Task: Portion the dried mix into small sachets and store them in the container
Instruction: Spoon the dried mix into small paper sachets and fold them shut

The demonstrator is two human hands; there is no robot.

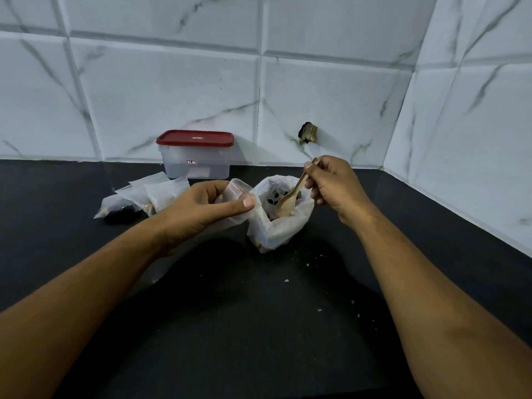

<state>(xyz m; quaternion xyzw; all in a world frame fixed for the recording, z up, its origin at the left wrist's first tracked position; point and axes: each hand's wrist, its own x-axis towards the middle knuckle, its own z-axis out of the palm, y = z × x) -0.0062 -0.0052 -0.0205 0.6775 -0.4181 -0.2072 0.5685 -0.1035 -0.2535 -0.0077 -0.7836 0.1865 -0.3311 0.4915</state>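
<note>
A white plastic bag (pixel 276 228) of dried mix stands open in the middle of the black counter (pixel 230 312). My right hand (pixel 334 185) pinches the handle of a wooden spoon (pixel 290 200), whose bowl dips into the bag's mouth. My left hand (pixel 201 208) grips a small clear sachet (pixel 239 191), held open just left of the bag. Several filled sachets (pixel 144 197) lie in a heap further left. A clear container with a red lid (pixel 195 154) stands shut against the wall behind them.
Marble-look tiled walls close the back and right side of the counter. A dark broken hole (pixel 308 133) sits in the back wall. Pale crumbs (pixel 288 280) are scattered on the counter in front of the bag.
</note>
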